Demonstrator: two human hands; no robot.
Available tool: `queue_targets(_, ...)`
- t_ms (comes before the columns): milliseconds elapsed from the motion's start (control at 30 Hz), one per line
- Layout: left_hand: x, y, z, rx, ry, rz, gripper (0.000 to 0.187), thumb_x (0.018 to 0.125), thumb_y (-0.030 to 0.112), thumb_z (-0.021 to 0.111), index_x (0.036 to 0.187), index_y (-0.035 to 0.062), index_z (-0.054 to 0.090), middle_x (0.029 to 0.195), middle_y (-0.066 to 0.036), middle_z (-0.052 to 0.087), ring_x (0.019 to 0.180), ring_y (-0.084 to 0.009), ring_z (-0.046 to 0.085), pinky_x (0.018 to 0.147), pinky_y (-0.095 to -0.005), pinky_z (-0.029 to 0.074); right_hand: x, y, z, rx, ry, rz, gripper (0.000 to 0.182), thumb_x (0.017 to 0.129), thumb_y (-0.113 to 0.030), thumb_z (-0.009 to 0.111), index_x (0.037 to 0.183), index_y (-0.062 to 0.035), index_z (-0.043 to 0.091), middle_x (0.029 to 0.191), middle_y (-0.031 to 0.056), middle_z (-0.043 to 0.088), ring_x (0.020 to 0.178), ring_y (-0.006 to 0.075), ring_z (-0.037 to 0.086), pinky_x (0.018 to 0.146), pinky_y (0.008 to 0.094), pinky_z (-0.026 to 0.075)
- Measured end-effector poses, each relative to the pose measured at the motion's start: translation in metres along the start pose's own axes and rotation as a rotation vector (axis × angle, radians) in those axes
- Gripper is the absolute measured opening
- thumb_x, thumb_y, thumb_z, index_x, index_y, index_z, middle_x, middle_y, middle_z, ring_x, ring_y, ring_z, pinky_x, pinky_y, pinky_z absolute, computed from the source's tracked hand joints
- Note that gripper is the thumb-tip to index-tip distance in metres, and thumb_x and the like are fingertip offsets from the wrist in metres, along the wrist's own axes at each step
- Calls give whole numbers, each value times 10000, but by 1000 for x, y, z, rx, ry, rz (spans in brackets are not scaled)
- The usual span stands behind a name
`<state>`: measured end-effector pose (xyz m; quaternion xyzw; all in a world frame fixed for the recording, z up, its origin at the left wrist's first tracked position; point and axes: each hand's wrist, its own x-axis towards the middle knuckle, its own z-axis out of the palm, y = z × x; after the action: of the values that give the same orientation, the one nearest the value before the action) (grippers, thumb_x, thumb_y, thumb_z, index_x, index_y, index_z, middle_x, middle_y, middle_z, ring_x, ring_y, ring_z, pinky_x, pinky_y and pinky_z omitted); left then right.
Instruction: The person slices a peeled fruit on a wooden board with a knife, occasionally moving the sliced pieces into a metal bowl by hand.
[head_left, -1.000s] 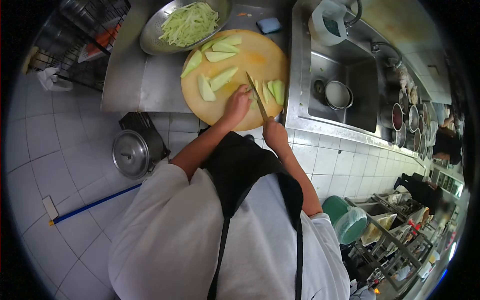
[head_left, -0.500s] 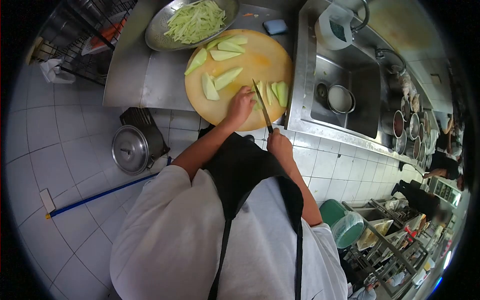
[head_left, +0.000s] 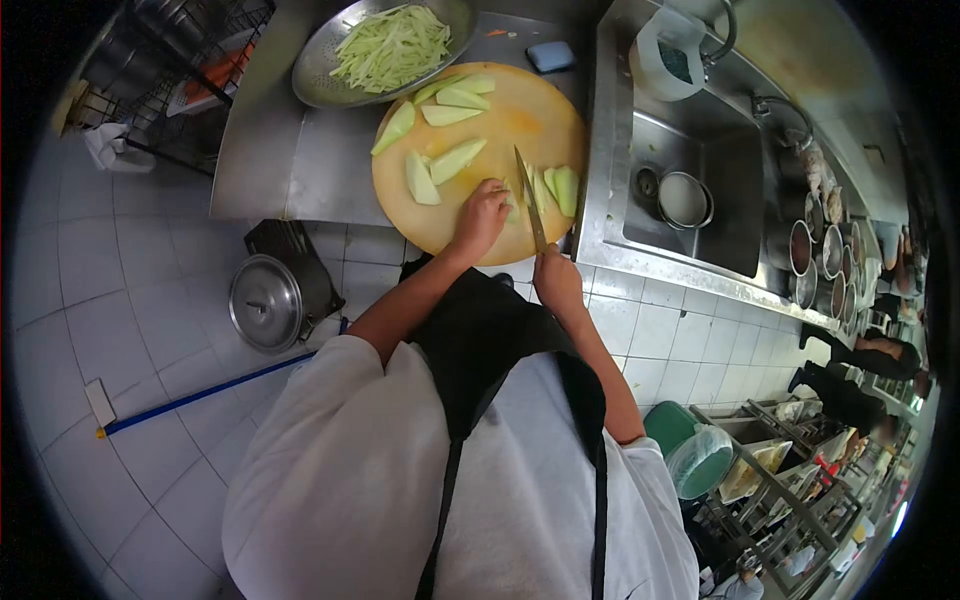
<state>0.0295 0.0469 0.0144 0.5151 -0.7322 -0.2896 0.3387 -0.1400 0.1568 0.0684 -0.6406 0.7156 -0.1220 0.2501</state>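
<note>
My right hand [head_left: 557, 280] is closed round the handle of a long kitchen knife [head_left: 531, 198], its blade pointing away from me over the round wooden cutting board [head_left: 520, 90]. Left of the blade, my left hand [head_left: 483, 215] has its fingers bent down on a pale green piece of vegetable [head_left: 512, 208], mostly hidden by them. Just right of the knife lie cut green pieces [head_left: 564, 190]. Thicker pale green wedges [head_left: 457, 160] rest on the board's left side. A metal colander [head_left: 320, 82] beyond it holds a heap of thin green strips [head_left: 392, 48].
The steel sink [head_left: 690, 215] borders the board on the right, with a round pot [head_left: 683, 198] inside. A blue sponge [head_left: 551, 56] lies behind the board. On the floor at left stand a lidded pot [head_left: 266, 302] and a blue pole [head_left: 205, 396]. People are at far right.
The knife has shifted slightly right, away from my left hand's fingertips, and its blade now covers some of the cut pieces. My left hand stays at nearly the same spot.
</note>
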Motion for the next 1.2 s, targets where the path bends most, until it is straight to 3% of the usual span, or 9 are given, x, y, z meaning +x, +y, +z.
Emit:
queue_targets(333, -2, 6, -4, 19, 0, 3, 255, 818, 24, 735, 1062, -48, 715, 1184, -174, 645, 929, -336, 695, 841, -413, 552, -24, 2, 2, -65, -54, -16, 177, 959, -140, 534, 928, 34, 539, 717, 277, 678, 666, 453, 695, 604, 557, 560)
queue_targets(433, -1, 6, -5, 57, 13, 48, 238, 825, 33, 730, 1049, -47, 715, 1180, -175, 645, 946, -344, 688, 849, -419, 548, -20, -5, 6, -160, -136, 129, 175, 956, -139, 531, 936, 35, 540, 740, 283, 682, 697, 446, 703, 624, 544, 568)
queue_targets(667, -2, 2, -4, 44, 3, 32, 217, 827, 46, 734, 1025, -40, 715, 1141, -171, 660, 978, -350, 673, 862, -419, 542, 3, 4, 9, -72, -32, -81, 177, 976, -165, 535, 944, 10, 537, 755, 279, 680, 712, 447, 698, 639, 542, 559)
queue_targets(800, -7, 4, -8, 31, 51, 88, 214, 826, 49, 738, 1021, -37, 716, 1125, -158, 669, 1011, -346, 662, 880, -420, 536, -7, -2, 10, -81, -36, 14, 180, 974, -165, 545, 939, 11, 532, 725, 274, 674, 686, 454, 689, 624, 553, 553)
queue_targets(867, -10, 10, -11, -29, 32, 38, 208, 824, 50, 739, 1015, -29, 719, 1121, -152, 673, 1025, -345, 657, 890, -422, 532, -16, -4, 4, -60, -45, 0, 183, 974, -166, 547, 943, 14, 534, 727, 275, 675, 691, 455, 691, 625, 554, 554)
queue_targets(1200, -15, 2, -12, 36, 30, 217, 142, 813, 19, 737, 950, -14, 735, 1053, -146, 686, 997, -340, 661, 870, -420, 539, -27, -6, -4, -75, -42, 3, 187, 975, -162, 546, 919, 16, 538, 705, 266, 673, 670, 452, 691, 609, 547, 555)
